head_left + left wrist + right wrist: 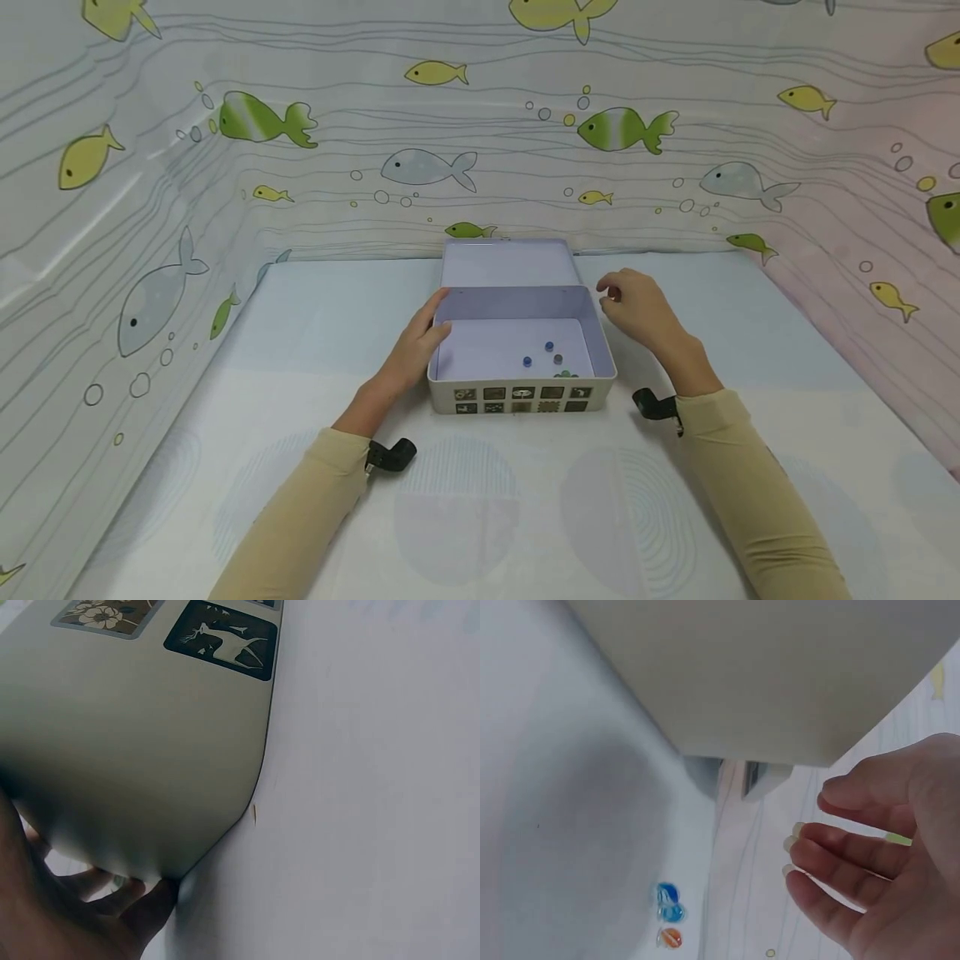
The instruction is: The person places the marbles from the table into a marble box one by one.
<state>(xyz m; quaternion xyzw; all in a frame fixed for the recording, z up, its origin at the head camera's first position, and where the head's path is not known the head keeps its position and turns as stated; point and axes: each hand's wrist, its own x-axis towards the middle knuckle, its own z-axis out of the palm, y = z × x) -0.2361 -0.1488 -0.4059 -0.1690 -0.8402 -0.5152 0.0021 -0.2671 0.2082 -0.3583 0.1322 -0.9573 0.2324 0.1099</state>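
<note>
Box sat open on the worktop, marbles inside — left hand gripped its left wall, likely steadying it; right hand, fingers loosely bent and empty, hung right of it.

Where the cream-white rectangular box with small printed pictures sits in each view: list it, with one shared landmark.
Head: the box sits slightly right of and below the centre.
Left wrist: the box fills the upper left.
Right wrist: the box spans the top, centre to right.
Shared landmark: the pale, flat tabletop, right of the box in left wrist, left in right wrist.
</note>
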